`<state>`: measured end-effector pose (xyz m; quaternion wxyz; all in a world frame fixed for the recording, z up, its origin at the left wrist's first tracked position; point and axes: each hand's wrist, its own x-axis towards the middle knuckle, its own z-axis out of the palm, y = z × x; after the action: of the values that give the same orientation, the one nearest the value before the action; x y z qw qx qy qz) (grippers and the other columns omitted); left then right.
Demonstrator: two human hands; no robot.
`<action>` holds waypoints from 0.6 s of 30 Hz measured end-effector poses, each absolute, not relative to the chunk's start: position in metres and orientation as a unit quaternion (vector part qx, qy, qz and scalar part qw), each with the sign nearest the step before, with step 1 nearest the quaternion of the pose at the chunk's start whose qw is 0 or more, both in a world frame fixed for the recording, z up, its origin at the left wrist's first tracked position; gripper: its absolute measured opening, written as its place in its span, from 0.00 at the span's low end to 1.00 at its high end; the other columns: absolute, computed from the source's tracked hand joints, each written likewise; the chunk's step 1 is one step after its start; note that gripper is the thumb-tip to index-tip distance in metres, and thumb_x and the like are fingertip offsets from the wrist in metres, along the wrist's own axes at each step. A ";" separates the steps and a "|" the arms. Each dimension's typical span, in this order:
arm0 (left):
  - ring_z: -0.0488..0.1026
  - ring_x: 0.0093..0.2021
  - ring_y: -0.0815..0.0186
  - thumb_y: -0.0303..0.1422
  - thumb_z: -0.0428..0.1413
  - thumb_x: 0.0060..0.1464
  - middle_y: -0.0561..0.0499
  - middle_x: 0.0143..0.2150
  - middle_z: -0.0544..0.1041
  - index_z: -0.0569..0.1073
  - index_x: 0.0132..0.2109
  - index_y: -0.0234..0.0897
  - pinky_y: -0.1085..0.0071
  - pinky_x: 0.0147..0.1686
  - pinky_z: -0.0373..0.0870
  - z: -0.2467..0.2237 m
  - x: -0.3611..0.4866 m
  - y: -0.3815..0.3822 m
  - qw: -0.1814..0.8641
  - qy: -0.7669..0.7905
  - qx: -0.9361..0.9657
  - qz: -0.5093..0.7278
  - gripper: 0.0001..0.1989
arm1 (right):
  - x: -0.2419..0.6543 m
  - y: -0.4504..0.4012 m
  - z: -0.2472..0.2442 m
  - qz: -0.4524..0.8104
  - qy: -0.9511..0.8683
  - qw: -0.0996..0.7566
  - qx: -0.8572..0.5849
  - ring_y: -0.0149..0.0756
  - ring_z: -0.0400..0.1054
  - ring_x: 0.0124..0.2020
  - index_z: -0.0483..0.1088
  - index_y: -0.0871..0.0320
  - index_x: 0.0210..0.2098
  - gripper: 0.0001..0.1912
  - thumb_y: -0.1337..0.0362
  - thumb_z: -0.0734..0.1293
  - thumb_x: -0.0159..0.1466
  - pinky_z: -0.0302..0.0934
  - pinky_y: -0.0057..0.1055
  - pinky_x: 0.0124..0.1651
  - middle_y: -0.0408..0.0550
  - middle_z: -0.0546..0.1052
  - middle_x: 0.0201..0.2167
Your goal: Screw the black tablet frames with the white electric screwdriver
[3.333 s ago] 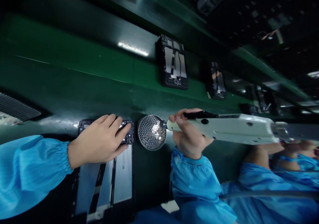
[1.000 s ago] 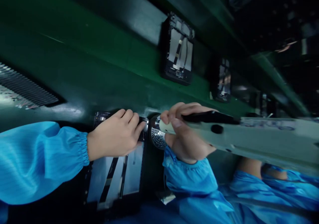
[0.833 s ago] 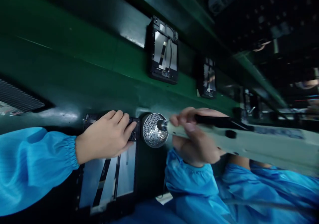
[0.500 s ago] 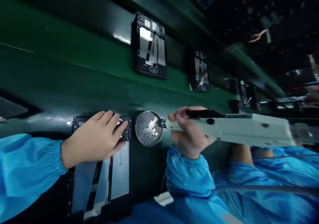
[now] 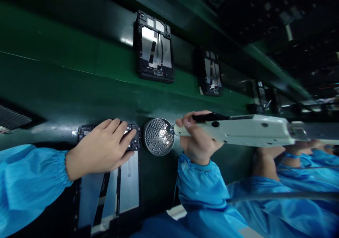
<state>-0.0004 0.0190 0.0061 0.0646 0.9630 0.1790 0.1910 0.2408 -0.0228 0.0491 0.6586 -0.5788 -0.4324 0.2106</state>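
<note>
My left hand [image 5: 102,148] lies palm down over the top end of an opened tablet-like device [image 5: 129,181], its fingers spread a little on the black frame. My right hand [image 5: 197,137] is wrapped round a pale green electric screwdriver [image 5: 249,130], which lies nearly level and points left. The screwdriver's metal tip is over the right side of a round dish [image 5: 159,136] filled with small shiny screws. This dish stands on the green bench just right of the device.
Two stacks of similar devices [image 5: 156,49] [image 5: 212,73] stand on the green ledge [image 5: 113,61] beyond. A black ribbed part [image 5: 13,118] lies at far left. Co-workers' blue sleeves [image 5: 299,164] and arms are at right, with a grey cable [image 5: 278,196] crossing in front.
The screwdriver has swung slightly, its rear end now higher and further left, while its tip stays at the dish. The view has shifted a little. My left hand stays on the device.
</note>
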 end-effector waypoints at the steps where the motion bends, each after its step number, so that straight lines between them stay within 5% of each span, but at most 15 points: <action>1: 0.76 0.47 0.43 0.41 0.52 0.65 0.29 0.49 0.77 0.75 0.56 0.24 0.51 0.43 0.77 0.006 -0.001 0.019 0.066 0.178 0.963 0.191 0.24 | 0.242 -0.023 0.048 0.210 -0.432 0.658 -0.579 0.32 0.65 0.25 0.74 0.56 0.30 0.09 0.71 0.72 0.49 0.63 0.31 0.26 0.40 0.68 0.23; 13: 0.75 0.47 0.46 0.42 0.48 0.68 0.31 0.49 0.76 0.73 0.58 0.24 0.54 0.43 0.74 0.006 -0.001 0.018 0.081 0.175 0.968 0.162 0.25 | 0.222 -0.026 0.084 0.194 -0.503 0.661 -0.522 0.29 0.65 0.25 0.78 0.53 0.36 0.16 0.74 0.71 0.50 0.62 0.27 0.25 0.39 0.68 0.23; 18: 0.74 0.47 0.48 0.42 0.46 0.69 0.33 0.50 0.75 0.72 0.58 0.24 0.55 0.43 0.72 0.007 -0.002 0.018 0.097 0.179 0.968 0.146 0.25 | 0.180 -0.027 0.100 0.251 -0.569 0.582 -0.524 0.30 0.65 0.27 0.78 0.50 0.40 0.18 0.75 0.71 0.52 0.63 0.30 0.25 0.40 0.68 0.26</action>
<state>-0.0024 0.0185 0.0066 0.0968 0.9681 0.1792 0.1457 0.1801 -0.0268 0.1003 0.5815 -0.5245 -0.5689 0.2511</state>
